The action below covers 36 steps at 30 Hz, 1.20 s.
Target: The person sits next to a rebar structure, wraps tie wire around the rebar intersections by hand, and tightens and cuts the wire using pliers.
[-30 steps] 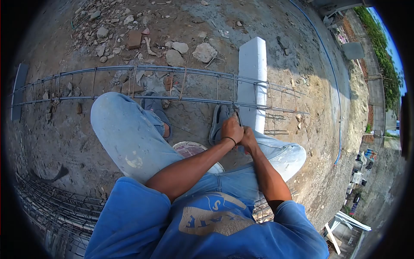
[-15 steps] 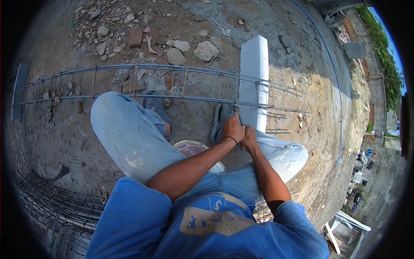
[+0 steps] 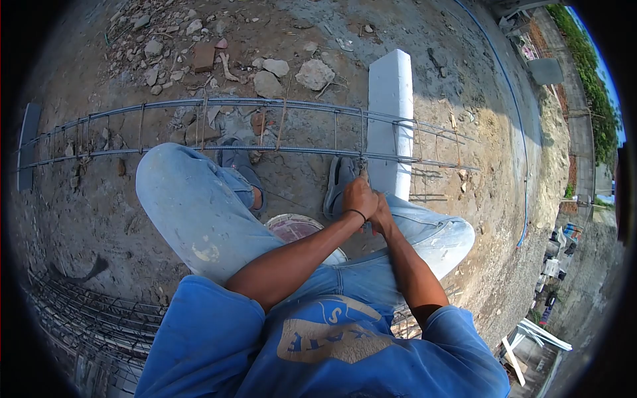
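Observation:
A long rebar cage (image 3: pixel 265 150) of thin bars and stirrups lies across in front of me. My left hand (image 3: pixel 359 197), with a dark band at its wrist, is closed around the handles of a metal hand tool that looks like pliers (image 3: pixel 363 168). The tool's jaws meet the lower bar beside a stirrup (image 3: pixel 363 136). My right hand (image 3: pixel 381 214) is closed right against my left, at the lower end of the handles. My fingers hide most of the tool. Just right of the jaws, a white block (image 3: pixel 390 93) supports the cage.
Another block (image 3: pixel 28 142) props the cage's far left end. A bucket (image 3: pixel 294 227) stands between my legs. Rubble and stones (image 3: pixel 315 75) lie beyond the cage. More rebar cages (image 3: pixel 86 318) are at lower left. A blue hose (image 3: pixel 507 79) runs along the right.
My right hand has turned slightly against the left, its fingers now tucked closer. My left hand and the tool stay at the same joint. The view has shifted a little.

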Each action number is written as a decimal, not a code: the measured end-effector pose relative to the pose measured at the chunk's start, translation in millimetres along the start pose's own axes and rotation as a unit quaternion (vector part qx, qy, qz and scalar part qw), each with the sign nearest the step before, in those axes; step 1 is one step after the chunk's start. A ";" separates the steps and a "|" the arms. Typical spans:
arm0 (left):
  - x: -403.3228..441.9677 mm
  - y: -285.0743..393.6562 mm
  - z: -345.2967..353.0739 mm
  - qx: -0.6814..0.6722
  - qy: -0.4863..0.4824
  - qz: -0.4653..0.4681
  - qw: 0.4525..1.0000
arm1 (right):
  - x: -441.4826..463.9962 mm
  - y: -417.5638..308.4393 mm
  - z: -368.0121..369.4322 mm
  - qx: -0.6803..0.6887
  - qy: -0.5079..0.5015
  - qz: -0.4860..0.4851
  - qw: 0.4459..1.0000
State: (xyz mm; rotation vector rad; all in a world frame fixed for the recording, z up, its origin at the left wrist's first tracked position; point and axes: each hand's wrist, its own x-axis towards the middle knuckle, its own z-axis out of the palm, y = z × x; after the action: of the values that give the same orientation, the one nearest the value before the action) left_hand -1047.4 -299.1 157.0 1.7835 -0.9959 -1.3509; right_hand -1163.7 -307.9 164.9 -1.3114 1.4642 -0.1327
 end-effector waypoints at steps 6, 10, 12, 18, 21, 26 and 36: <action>25.8 -64.2 74.9 0.028 0.032 0.005 0.999 | 48.6 58.7 43.2 0.082 0.071 0.062 0.992; 11.2 -27.5 40.6 0.044 0.152 0.074 0.985 | 63.9 49.1 54.9 0.053 0.143 0.062 0.986; 6.2 -23.1 36.0 0.042 0.130 0.062 0.989 | 65.7 46.8 54.9 0.031 0.161 0.064 0.984; 30.5 -29.2 16.2 -0.116 0.139 -0.194 0.964 | 48.4 39.9 55.8 0.003 0.132 0.086 0.988; 51.2 -40.9 6.9 -0.231 0.056 -0.323 0.916 | 30.0 26.5 15.3 0.139 0.012 0.117 0.983; 59.8 -41.0 25.7 -0.434 -0.178 -0.251 0.847 | 28.5 29.2 -42.4 0.429 -0.349 0.223 0.803; 66.0 -25.9 73.9 -0.516 -0.071 -0.146 0.841 | -6.3 31.2 -23.7 -0.271 0.189 -0.150 0.932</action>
State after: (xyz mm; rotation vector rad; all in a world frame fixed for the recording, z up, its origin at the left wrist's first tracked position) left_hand -1103.5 -349.7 87.9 1.0004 0.0531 -1.7430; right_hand -1202.3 -304.3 156.5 -2.0510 1.6796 -0.1962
